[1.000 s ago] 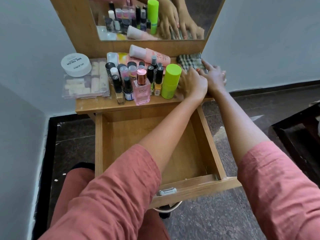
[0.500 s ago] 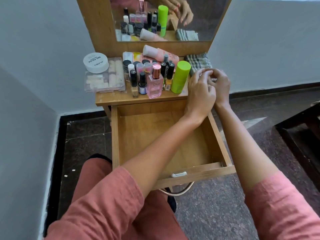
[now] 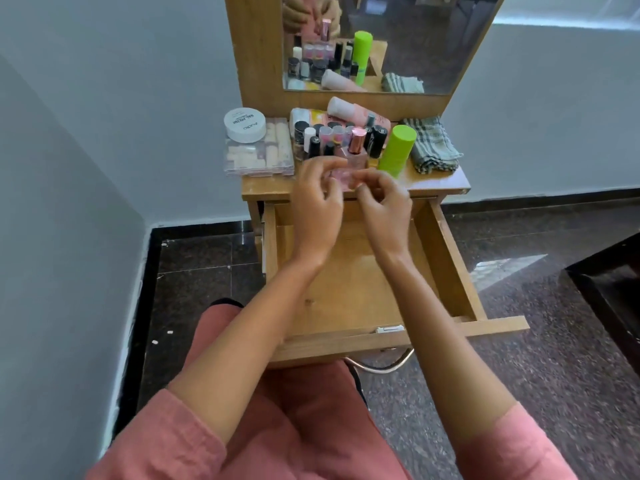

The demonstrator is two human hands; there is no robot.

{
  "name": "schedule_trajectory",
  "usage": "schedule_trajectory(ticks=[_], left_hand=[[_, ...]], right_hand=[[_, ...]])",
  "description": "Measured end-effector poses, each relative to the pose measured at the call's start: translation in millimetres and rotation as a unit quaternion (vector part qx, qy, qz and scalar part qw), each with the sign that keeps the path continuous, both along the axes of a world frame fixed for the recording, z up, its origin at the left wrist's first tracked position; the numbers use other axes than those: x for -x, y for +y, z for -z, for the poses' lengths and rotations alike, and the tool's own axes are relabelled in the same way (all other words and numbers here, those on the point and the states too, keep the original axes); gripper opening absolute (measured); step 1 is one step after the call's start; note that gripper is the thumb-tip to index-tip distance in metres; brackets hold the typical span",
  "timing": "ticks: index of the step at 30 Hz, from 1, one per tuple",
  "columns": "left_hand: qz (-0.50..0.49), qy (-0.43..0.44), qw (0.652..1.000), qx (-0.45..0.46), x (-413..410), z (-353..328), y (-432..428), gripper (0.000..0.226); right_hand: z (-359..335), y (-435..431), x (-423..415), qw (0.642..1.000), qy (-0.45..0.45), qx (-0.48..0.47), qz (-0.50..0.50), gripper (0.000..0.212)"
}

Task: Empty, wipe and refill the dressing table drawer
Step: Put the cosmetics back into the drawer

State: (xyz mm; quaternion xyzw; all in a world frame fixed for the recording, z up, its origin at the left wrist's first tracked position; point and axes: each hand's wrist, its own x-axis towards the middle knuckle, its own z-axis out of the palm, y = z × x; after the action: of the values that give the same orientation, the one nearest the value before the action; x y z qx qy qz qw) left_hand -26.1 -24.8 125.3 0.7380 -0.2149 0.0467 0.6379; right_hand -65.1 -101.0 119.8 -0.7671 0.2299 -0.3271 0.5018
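Judging from how things lie, we take the emptying as done: the drawer [image 3: 349, 289] stands pulled out below the bench [image 3: 433, 183] with its wooden floor bare, and its former contents appear crowded on the bench top against the mirror [image 3: 433, 46]. Whether the wipe is finished we cannot say; the checked cloth [image 3: 431, 145] lies folded at the right end of the bench, untouched by either hand, and the drawer floor shows a sheen that proves nothing. Refilling looks to be the step in hand, with every item left to go back.

Our left hand [image 3: 320, 202] and right hand [image 3: 386, 206] meet just in front of the bottle cluster, above the drawer's back edge. Both are raised with wrists bent and fingers [image 3: 332, 164] curled inward around the base of the pink perfume bottle [image 3: 353, 157], which stands upright at the front of the cluster, just left of the green tube [image 3: 396, 150]. We judge they are pinching the bottle, though blur hides the contact, so we cannot tell how firm the hold is. Left of the bottles sit the clear nail-tip box [image 3: 259, 157] and, on it, the white jar [image 3: 245, 124].
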Motion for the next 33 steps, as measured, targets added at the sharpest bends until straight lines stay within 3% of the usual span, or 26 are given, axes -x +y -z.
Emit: schedule_trajectory(ticks=[6, 13, 21, 26, 33], left_hand=[[-0.119, 0.023, 0.992, 0.022, -48, 4, 54, 0.025], [-0.171, 0.129, 0.977, 0.016, -110, 14, 79, 0.026], [-0.116, 0.325, 0.938, -0.019, -166, 14, 59, 0.06], [-0.073, 0.41, 0.908, 0.032, -177, 12, 53, 0.056], [-0.052, 0.454, 0.885, 0.091, -180, 8, 52, 0.04]], right_hand=[[5, 58, -36, 0.997, 0.023, -0.002, -0.079, 0.019], [6, 84, -85, 0.985, 0.107, 0.112, -0.077, 0.033], [26, 88, -115, 0.953, 0.201, 0.225, 0.024, 0.035], [28, 88, -121, 0.957, 0.202, 0.208, 0.031, 0.033], [30, 88, -121, 0.967, 0.177, 0.179, 0.034, 0.03]])
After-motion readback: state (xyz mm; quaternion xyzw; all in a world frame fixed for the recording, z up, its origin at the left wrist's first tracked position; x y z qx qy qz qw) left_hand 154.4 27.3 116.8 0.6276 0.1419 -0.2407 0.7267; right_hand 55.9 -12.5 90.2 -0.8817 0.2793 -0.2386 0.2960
